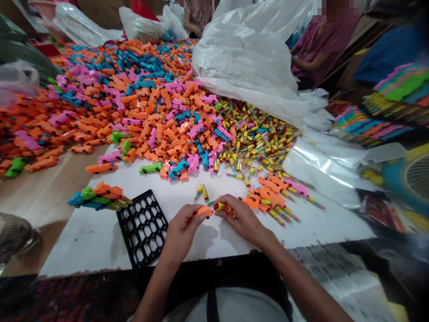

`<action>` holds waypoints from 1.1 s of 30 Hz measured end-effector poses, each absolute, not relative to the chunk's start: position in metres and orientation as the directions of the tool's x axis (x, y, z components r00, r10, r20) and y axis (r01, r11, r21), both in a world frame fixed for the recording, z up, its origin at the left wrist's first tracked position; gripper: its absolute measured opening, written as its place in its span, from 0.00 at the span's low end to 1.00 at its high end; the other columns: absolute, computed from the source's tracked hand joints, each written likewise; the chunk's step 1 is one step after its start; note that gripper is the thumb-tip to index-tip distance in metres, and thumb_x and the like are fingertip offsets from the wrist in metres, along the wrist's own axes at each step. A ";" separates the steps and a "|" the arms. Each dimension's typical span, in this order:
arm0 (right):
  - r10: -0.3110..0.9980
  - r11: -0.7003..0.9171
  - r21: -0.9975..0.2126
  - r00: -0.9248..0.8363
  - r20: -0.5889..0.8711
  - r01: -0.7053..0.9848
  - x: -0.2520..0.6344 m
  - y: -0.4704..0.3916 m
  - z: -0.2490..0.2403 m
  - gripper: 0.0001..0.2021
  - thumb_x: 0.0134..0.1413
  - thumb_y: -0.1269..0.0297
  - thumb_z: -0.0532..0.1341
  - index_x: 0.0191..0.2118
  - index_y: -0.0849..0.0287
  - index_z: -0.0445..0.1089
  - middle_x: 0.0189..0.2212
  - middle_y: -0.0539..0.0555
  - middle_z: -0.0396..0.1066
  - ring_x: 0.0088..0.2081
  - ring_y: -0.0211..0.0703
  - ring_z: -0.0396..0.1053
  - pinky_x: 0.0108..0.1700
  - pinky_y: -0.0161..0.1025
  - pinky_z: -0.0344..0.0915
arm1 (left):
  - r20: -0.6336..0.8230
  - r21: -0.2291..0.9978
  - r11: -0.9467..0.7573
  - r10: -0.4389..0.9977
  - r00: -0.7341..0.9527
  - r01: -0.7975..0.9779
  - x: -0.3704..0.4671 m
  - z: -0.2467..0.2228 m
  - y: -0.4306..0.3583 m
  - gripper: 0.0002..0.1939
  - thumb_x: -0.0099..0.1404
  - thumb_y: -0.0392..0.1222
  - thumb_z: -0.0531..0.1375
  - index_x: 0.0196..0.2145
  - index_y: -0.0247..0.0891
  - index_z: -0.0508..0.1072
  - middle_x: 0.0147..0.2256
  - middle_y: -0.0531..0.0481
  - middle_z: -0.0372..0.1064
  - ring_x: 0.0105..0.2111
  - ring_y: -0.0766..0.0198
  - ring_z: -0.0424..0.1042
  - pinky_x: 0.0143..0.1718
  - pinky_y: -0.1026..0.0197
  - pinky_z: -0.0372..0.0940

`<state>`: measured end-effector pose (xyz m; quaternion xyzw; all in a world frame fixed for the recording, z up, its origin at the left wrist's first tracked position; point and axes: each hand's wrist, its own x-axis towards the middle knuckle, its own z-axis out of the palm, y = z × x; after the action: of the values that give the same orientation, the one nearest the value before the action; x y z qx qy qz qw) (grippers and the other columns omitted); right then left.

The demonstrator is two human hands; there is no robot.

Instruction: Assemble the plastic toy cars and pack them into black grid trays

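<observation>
"Where's the piece being worked on?"

"Centre of the clock: an orange toy race car [205, 210], pinched in the left hand [185, 222], thumb and fingers closed narrowly on it."

"And the right hand [240, 220]?"

"Curled around several yellow-and-red capped tubes [225, 208], with 1 clear tube angled toward the car (I can't tell whether they touch)."

"So which step is it?"

"Fitting a tube to a car, I'd judge. The next move calls for lining the tube up with the car's end and pushing straight, left hand steady."

"What's nearby?"

"A few loose tubes [202, 192] at 12 o'clock; tube-bearing cars [266, 195] at 3. Between 8 and 9 lies a black lattice rack [127, 243], more tubed cars [105, 192] at its far-left corner, though whether they're seated in its holes I can't tell."

"Farther out?"

"A toy-car heap [152, 107] at 11, a tube heap [256, 145] at 1."
</observation>
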<state>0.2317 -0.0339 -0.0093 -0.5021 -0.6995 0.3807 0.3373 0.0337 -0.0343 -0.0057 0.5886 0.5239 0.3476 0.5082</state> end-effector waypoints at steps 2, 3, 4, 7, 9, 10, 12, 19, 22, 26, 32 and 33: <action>0.948 0.237 -0.867 -0.301 0.107 0.438 0.233 -0.037 -0.010 0.06 0.62 0.61 0.58 0.43 0.55 0.67 0.38 0.53 0.71 0.40 0.41 0.69 0.41 0.36 0.64 | -0.091 0.954 0.022 0.971 0.220 0.298 0.033 -0.002 -0.036 0.11 0.63 0.47 0.58 0.40 0.41 0.75 0.33 0.51 0.70 0.36 0.64 0.68 0.40 0.62 0.61; 0.942 0.251 -0.872 -0.313 0.121 0.421 0.234 -0.037 -0.010 0.06 0.62 0.62 0.58 0.43 0.55 0.68 0.39 0.53 0.72 0.41 0.42 0.69 0.42 0.36 0.64 | -0.076 0.949 0.002 0.972 0.222 0.314 0.033 -0.001 -0.038 0.11 0.63 0.46 0.57 0.40 0.41 0.75 0.33 0.52 0.69 0.35 0.64 0.68 0.39 0.62 0.61; 0.937 0.264 -0.877 -0.322 0.134 0.402 0.234 -0.037 -0.011 0.06 0.63 0.62 0.57 0.44 0.55 0.68 0.40 0.53 0.72 0.41 0.42 0.69 0.43 0.36 0.65 | -0.066 0.945 -0.012 0.972 0.226 0.327 0.033 0.001 -0.039 0.11 0.64 0.46 0.57 0.40 0.41 0.75 0.32 0.52 0.69 0.35 0.64 0.68 0.39 0.62 0.61; 0.924 0.291 -0.884 -0.345 0.162 0.365 0.236 -0.037 -0.013 0.07 0.63 0.63 0.57 0.44 0.54 0.69 0.40 0.53 0.72 0.42 0.41 0.70 0.44 0.36 0.65 | -0.066 0.935 -0.026 0.967 0.245 0.354 0.034 0.004 -0.041 0.11 0.64 0.46 0.56 0.40 0.40 0.75 0.32 0.51 0.68 0.36 0.64 0.68 0.40 0.62 0.61; 0.915 0.302 -0.886 -0.368 0.165 0.353 0.236 -0.036 -0.014 0.07 0.63 0.64 0.57 0.45 0.54 0.68 0.41 0.53 0.72 0.43 0.41 0.70 0.44 0.37 0.65 | -0.080 0.929 -0.021 0.963 0.256 0.369 0.034 0.005 -0.041 0.12 0.65 0.47 0.56 0.40 0.40 0.75 0.33 0.51 0.68 0.36 0.63 0.68 0.40 0.62 0.61; 0.913 0.303 -0.886 -0.373 0.164 0.352 0.236 -0.036 -0.014 0.07 0.63 0.64 0.57 0.45 0.54 0.68 0.41 0.53 0.72 0.44 0.42 0.70 0.45 0.37 0.65 | -0.086 0.926 -0.018 0.962 0.259 0.377 0.034 0.006 -0.041 0.12 0.65 0.47 0.56 0.40 0.40 0.75 0.33 0.51 0.68 0.36 0.63 0.68 0.40 0.61 0.61; 0.920 0.299 -0.884 -0.355 0.168 0.359 0.236 -0.037 -0.015 0.07 0.63 0.65 0.57 0.45 0.54 0.69 0.40 0.53 0.72 0.43 0.42 0.70 0.45 0.38 0.66 | -0.096 0.919 -0.016 0.960 0.262 0.394 0.033 0.006 -0.041 0.12 0.65 0.48 0.56 0.40 0.40 0.75 0.33 0.51 0.68 0.36 0.63 0.68 0.40 0.61 0.61; 0.914 0.364 -0.879 -0.299 0.274 0.308 0.235 -0.036 -0.024 0.07 0.60 0.63 0.61 0.44 0.54 0.71 0.38 0.53 0.72 0.41 0.42 0.70 0.44 0.39 0.67 | -0.128 0.915 0.021 0.962 0.241 0.402 0.034 0.003 -0.041 0.13 0.65 0.49 0.55 0.39 0.41 0.75 0.33 0.51 0.69 0.36 0.62 0.68 0.40 0.60 0.61; 0.897 0.405 -0.874 -0.301 0.323 0.268 0.234 -0.037 -0.027 0.06 0.61 0.63 0.60 0.43 0.54 0.71 0.36 0.54 0.72 0.40 0.42 0.70 0.42 0.39 0.67 | -0.162 0.905 0.063 0.965 0.204 0.420 0.035 0.002 -0.042 0.13 0.64 0.50 0.55 0.38 0.41 0.75 0.34 0.50 0.70 0.36 0.61 0.69 0.40 0.59 0.61; 0.860 0.439 -0.862 -0.396 0.321 0.254 0.234 -0.041 -0.027 0.07 0.63 0.64 0.57 0.41 0.55 0.71 0.34 0.55 0.71 0.38 0.43 0.70 0.40 0.40 0.67 | -0.153 0.881 0.048 0.970 0.187 0.471 0.033 0.003 -0.040 0.13 0.64 0.49 0.55 0.37 0.41 0.75 0.34 0.50 0.70 0.37 0.60 0.69 0.41 0.58 0.61; 0.910 0.386 -0.885 -0.266 0.318 0.259 0.234 -0.039 -0.030 0.07 0.61 0.60 0.59 0.42 0.54 0.71 0.35 0.54 0.71 0.39 0.42 0.70 0.42 0.40 0.68 | -0.167 0.878 0.035 0.957 0.237 0.477 0.032 0.007 -0.039 0.14 0.64 0.51 0.55 0.36 0.41 0.75 0.34 0.50 0.70 0.38 0.60 0.69 0.42 0.57 0.61; 0.905 0.395 -0.881 -0.274 0.325 0.262 0.234 -0.038 -0.031 0.07 0.61 0.61 0.59 0.42 0.54 0.71 0.35 0.54 0.71 0.39 0.42 0.70 0.42 0.40 0.68 | -0.168 0.881 0.037 0.956 0.239 0.471 0.033 0.006 -0.039 0.13 0.63 0.51 0.55 0.36 0.41 0.75 0.34 0.50 0.71 0.38 0.60 0.69 0.42 0.57 0.61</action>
<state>0.2339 -0.0378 -0.0306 -0.4112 -0.7095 0.3654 0.4405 0.0331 -0.0386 0.0063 0.6410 0.5568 0.2657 0.4567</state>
